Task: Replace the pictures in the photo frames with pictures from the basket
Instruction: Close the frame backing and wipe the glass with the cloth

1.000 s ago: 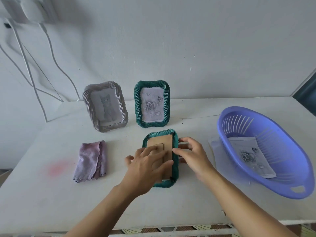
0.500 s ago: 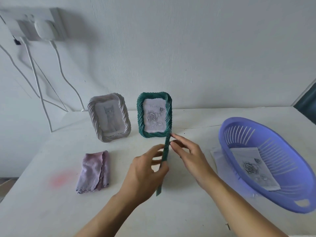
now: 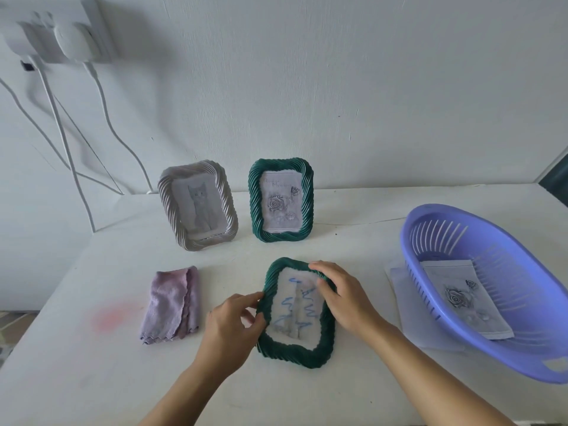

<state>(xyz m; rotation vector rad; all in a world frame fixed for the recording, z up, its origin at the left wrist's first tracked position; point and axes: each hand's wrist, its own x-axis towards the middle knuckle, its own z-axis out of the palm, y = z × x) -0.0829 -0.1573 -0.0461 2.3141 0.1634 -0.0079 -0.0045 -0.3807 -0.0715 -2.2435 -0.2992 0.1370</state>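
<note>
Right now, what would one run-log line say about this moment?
left hand: grips flat green frame, left edge | right hand: grips its top-right corner | basket: rose picture inside

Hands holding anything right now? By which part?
Both hold the near green frame: the left hand pinches its left edge, the right hand grips its upper right edge.

Soft, even daylight; faint shadows fall beside the cables (image 3: 101, 118) on the far-left wall (image 3: 338, 87). Wide-angle bending curves the edges; the far-left socket (image 3: 55, 35) looks slightly blurred.
</note>
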